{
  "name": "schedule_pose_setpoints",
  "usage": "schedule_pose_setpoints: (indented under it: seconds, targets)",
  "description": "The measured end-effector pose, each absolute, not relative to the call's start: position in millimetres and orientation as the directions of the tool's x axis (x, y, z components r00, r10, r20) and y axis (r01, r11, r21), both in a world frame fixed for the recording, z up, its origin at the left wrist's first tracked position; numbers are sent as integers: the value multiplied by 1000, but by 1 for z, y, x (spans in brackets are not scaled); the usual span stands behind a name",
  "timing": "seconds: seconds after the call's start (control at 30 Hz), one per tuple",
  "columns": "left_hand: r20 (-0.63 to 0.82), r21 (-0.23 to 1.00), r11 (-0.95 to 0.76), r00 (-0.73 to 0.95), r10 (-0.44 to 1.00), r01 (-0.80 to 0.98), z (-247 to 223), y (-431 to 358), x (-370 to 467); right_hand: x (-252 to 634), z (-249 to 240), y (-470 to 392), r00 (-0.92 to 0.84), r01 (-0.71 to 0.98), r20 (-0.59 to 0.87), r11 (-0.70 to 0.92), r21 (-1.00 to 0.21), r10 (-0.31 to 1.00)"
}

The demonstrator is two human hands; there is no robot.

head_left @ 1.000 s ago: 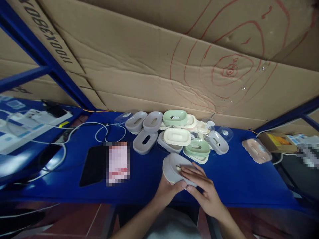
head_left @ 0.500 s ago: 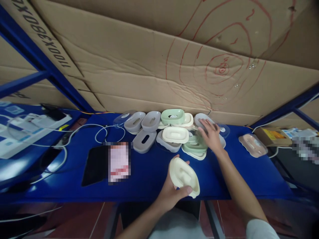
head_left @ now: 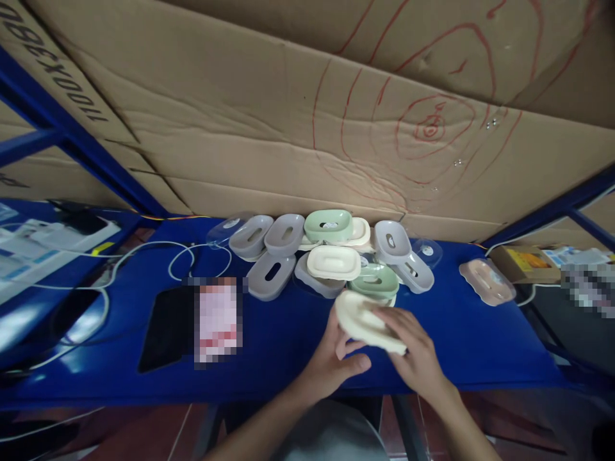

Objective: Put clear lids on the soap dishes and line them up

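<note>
Head camera: holding a tilted, slightly blurred, cream oval plastic tray above the blue counter, just on the near side of a pale-green oval slotted dish. Gripping the tray's right end with the right hand, closed with fingers over the top. Keeping the grip of the left hand loose at the left end, thumb spread clear, fingers partly behind; cannot tell about firm contact there. Just left of the green dish, can see a second cream tray; behind and to its right, a lilac-grey oval slotted dish; well to its right, a pinkish wavy-edged tray; well to its left, a flat black slab.
</note>
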State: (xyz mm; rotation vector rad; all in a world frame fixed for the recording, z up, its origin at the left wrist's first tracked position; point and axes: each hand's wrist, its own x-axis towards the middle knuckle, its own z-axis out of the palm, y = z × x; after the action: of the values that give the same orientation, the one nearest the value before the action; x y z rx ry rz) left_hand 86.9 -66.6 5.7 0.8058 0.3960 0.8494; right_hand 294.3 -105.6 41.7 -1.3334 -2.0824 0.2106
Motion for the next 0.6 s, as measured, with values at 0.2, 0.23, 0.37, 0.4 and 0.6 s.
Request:
schedule_pose_setpoints:
  seconds: [0.2,0.23,0.37,0.4,0.6]
  targets:
    - [-90,880,355,622,778,-317,-3,-75,75,353,68,-44,-182,942,590,312,-125,786]
    - [-114,887,356,606,787,-296,-3,-77,74,362,72,-26,-183,949,585,297,-105,790]
    - [-166,901,353,551,818,-253,-4,-79,70,383,78,41,-267,913,421,367,-179,867]
    - [-171,904,350,541,823,-246,-4,-79,69,385,79,52,-299,896,375,393,-206,877]
    - [-204,914,360,552,808,-189,-2,-76,68,409,81,39,-244,883,324,348,-315,914]
